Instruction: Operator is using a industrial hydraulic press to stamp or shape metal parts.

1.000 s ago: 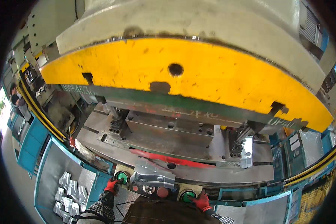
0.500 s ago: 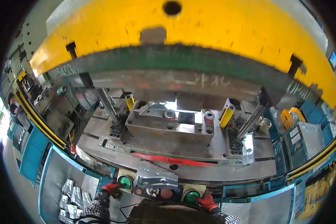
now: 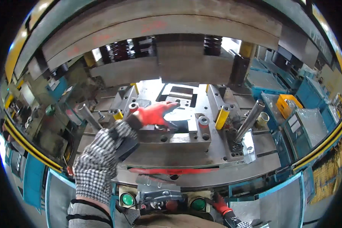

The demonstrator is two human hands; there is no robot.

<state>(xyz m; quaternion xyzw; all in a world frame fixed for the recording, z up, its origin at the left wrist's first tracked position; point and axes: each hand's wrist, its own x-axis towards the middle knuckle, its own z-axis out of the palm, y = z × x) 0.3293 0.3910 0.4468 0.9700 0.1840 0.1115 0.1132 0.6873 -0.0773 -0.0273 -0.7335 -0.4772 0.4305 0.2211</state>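
Observation:
My left hand, in a red glove, reaches far forward over the lower die of a press. Its fingers are stretched apart above the bright top of the die, and nothing shows in its grip; whether they touch the surface is unclear. Beside the right green push button is my right hand, also red-gloved, with fingers extended at the button's housing. A second green button sits to the left. Between the buttons, a formed sheet-metal piece lies over the control panel.
The raised upper die hangs above my left hand. Steel guide posts and yellow cylinders stand around the lower die. Blue-edged metal trays flank the front. A yellow crate stands at far right.
The upper die has risen, uncovering the lower die. My left hand has left the left button and stretched forward over it. My right hand has shifted slightly right of its button.

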